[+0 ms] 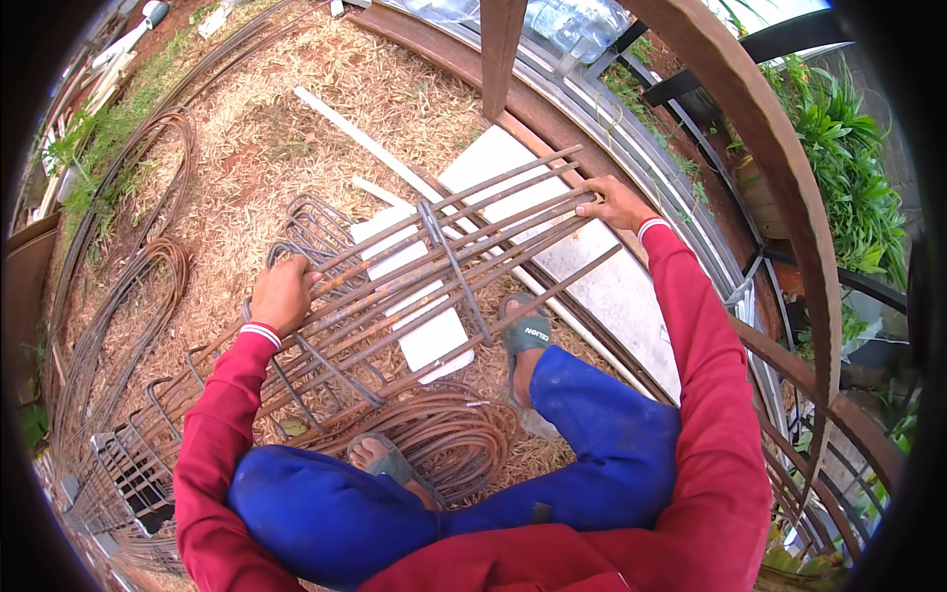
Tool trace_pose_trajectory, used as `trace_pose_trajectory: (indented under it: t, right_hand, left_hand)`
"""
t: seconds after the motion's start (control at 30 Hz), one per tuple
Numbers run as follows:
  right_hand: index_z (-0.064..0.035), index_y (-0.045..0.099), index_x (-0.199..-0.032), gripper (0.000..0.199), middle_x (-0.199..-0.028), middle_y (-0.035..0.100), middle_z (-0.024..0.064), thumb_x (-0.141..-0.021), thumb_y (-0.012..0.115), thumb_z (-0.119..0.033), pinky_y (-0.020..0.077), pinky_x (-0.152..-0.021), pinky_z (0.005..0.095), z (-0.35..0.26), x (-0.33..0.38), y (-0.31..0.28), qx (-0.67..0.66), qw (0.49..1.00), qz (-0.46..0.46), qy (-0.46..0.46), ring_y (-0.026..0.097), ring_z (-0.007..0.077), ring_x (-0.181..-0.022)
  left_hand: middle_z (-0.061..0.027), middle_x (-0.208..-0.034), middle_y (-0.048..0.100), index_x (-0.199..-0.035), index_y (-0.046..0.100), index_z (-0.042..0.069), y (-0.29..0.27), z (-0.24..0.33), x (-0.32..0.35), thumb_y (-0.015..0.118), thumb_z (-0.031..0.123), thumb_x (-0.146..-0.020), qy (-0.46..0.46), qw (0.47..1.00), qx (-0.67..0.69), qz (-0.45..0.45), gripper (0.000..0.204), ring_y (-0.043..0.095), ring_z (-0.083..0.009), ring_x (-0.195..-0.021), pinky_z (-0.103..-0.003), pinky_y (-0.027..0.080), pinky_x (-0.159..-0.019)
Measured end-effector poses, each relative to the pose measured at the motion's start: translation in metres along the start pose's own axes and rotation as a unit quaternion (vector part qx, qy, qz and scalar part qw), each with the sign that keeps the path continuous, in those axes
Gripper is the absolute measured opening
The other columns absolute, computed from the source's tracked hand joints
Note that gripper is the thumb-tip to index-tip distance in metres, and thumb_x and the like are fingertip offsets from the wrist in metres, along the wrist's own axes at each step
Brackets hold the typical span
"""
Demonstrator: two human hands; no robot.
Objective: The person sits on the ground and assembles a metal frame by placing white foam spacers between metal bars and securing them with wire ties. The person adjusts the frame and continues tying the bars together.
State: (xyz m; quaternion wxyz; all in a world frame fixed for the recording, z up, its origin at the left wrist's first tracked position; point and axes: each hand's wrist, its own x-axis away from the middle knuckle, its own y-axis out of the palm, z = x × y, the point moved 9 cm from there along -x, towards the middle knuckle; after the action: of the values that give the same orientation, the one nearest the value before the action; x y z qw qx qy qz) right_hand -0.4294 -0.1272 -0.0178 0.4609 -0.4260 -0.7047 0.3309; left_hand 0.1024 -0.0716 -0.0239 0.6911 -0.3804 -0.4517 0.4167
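Several long rusty steel reinforcing bars (542, 229) run slantwise in front of me, from lower left to upper right. Square bent stirrups stand around them; one stirrup (456, 268) crosses near the right part. My left hand (281, 294) is closed on a bar at the left side of the bundle, its fingertips partly hidden. At the far right, my right hand (617, 205) grips the end of a bar, thumb on the near side. Loose bent stirrups (314, 219) lie on the ground just beyond my left hand.
A small white board (441, 345) lies under the bars, a longer white slab (621, 296) to their right. Coiled rusty rods (459, 449) rest by my feet. Long bent rods (74, 286) curve along the left. Brown metal framing (814, 227) arches at right over green plants (848, 187).
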Motion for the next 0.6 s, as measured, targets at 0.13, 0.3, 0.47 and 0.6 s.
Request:
trace_pose_trajectory:
  t: [0.13,0.3,0.47,0.6]
  right_hand:
    - [-0.0043,0.066,-0.129,0.064,-0.125,0.064,0.0219,-0.082,0.080,-0.045,0.0440,-0.104,0.0448,0.004,-0.002,0.001,-0.035,0.999,-0.014,0.003,0.058,0.0368,-0.120]
    - [0.0028,0.065,-0.129,0.062,-0.124,0.068,0.0205,-0.084,0.080,-0.038,0.0463,-0.102,0.0399,0.013,0.005,0.013,-0.226,0.973,-0.021,0.044,0.060,0.0315,-0.120]
    - [0.0001,0.068,-0.127,0.059,-0.124,0.069,0.0182,-0.096,0.063,-0.050,0.0412,-0.106,0.0376,0.031,0.004,0.018,-0.256,0.961,0.033,0.096,0.062,0.0288,-0.119]
    - [-0.0007,0.073,-0.120,0.053,-0.120,0.071,0.0180,-0.100,0.058,-0.047,0.0423,-0.104,0.0369,0.036,0.005,0.017,-0.262,0.958,0.056,0.107,0.062,0.0279,-0.119]
  left_hand:
    - [-0.0188,-0.093,0.066,-0.093,0.062,0.003,-0.007,0.007,-0.002,0.065,0.021,-0.094,0.023,0.999,0.030,0.001,0.018,0.063,-0.0411,-0.090,-0.052,0.046,-0.081]
    - [-0.0150,-0.101,0.061,-0.100,0.061,0.004,-0.048,0.055,0.005,0.079,0.018,-0.082,0.153,0.976,0.090,0.126,0.029,0.062,-0.0369,-0.094,-0.047,0.047,-0.084]
    - [-0.0150,-0.094,0.061,-0.094,0.061,0.004,-0.017,0.119,0.018,0.080,0.032,-0.079,0.300,0.954,0.023,0.003,0.037,0.062,-0.0363,-0.091,-0.046,0.051,-0.080]
    - [-0.0137,-0.081,0.061,-0.082,0.061,0.003,-0.016,0.122,0.028,0.077,0.022,-0.081,0.304,0.951,0.028,0.041,0.024,0.064,-0.0365,-0.082,-0.047,0.051,-0.073]
